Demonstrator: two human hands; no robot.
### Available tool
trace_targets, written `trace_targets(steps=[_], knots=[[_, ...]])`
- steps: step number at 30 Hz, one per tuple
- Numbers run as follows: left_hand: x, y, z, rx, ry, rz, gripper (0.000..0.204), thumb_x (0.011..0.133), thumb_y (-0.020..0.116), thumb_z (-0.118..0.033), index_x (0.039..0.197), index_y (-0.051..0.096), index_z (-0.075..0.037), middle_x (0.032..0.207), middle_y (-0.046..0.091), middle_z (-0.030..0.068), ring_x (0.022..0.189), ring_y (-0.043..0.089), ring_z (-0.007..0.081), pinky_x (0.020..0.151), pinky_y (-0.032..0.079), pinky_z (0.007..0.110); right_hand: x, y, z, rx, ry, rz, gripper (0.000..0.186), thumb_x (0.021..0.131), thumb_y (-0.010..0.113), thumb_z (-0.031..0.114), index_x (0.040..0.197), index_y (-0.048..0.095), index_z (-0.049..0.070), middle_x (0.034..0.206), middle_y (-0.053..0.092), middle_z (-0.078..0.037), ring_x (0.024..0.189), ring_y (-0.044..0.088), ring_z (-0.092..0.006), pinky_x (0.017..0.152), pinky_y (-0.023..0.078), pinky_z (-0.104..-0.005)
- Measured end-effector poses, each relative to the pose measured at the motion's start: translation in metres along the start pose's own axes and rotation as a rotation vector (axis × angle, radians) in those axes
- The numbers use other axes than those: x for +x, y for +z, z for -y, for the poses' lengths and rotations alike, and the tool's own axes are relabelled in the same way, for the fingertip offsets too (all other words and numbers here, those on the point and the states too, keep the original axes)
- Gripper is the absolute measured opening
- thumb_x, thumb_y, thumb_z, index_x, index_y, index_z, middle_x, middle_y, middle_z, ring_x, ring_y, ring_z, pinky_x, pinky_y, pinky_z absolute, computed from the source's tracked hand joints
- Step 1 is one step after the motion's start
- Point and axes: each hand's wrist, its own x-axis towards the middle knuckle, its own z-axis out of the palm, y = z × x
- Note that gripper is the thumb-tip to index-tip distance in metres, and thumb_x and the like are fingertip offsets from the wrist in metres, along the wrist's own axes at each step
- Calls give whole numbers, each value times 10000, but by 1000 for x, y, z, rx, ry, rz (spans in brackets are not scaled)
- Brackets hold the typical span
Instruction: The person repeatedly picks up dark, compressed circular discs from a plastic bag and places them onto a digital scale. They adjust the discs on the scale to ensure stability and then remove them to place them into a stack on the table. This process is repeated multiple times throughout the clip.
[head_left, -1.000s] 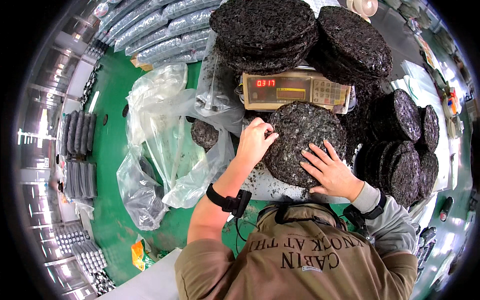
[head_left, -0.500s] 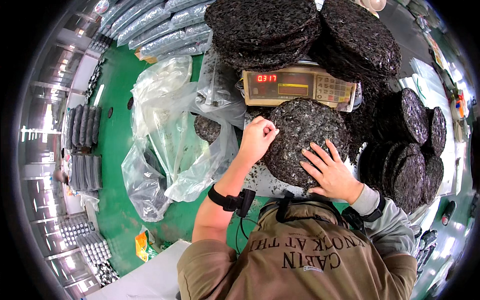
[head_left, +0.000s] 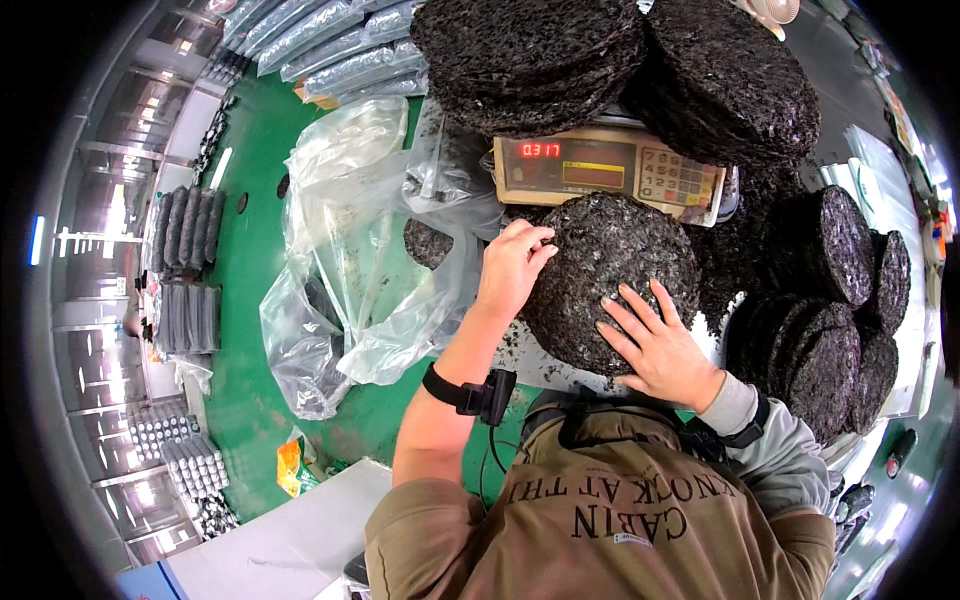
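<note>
A round, dark cake of what looks like dried seaweed (head_left: 610,250) lies in front of me on a pale, crumb-strewn surface. My right hand (head_left: 665,350) rests flat on its lower right part, fingers spread. At the cake's upper left edge, my left hand (head_left: 515,265) has its thumb and fingers drawn together in a pinch; anything between the tips is too small to make out. Just beyond the cake is a weighing scale (head_left: 520,180) with a lit red display and a keypad. Thick stacks of the same dark cakes (head_left: 525,60) cover the scale's top.
More cake stacks (head_left: 820,245) stand on the right. To the left are a crumpled clear plastic bag (head_left: 340,220) and a partly covered seaweed cake (head_left: 428,243). Filled plastic packages (head_left: 335,50) are piled at the far left above the green floor (head_left: 240,300).
My left fingers have shifted slightly and loosened a little at the cake's edge. My right hand stays flat on the cake. The whole view has turned slightly.
</note>
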Motion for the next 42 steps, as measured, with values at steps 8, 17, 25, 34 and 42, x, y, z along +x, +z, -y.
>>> trace_targets(steps=[8,17,25,34,42], knots=[[5,-8,12,76,167,147,122,731,613,-54,827,542,-26,753,486,89,612,520,233,552,424,308,2,-4,1,-1,16,36,701,616,667,409,1203,437,102,1303,353,-98,1255,244,-297,1030,124,-527],[50,-92,67,-447,26,-412,67,775,566,21,807,545,-35,818,451,-26,610,404,33,522,344,165,4,-11,2,32,64,17,710,534,693,340,1162,482,85,1265,409,-101,1229,303,-306,1032,148,-534],[224,-170,69,-5,516,-573,98,705,647,-19,750,560,-30,645,499,54,520,464,135,498,390,243,14,-29,15,-49,109,48,506,648,563,357,1047,540,46,1183,468,-149,1178,364,-357,1009,165,-591],[365,-183,21,-77,316,-399,510,803,553,-62,1258,327,-24,1152,512,176,948,581,214,802,464,291,-46,-57,9,474,687,-806,430,682,538,92,1095,483,-12,1119,499,-257,1084,486,-344,947,349,-417],[168,-143,16,-379,370,-152,136,838,458,-1,950,533,16,825,599,80,718,589,132,668,482,246,-27,-148,-99,1313,565,-1718,334,875,463,201,1139,493,-2,1114,545,-108,1027,523,-201,871,437,-336]])
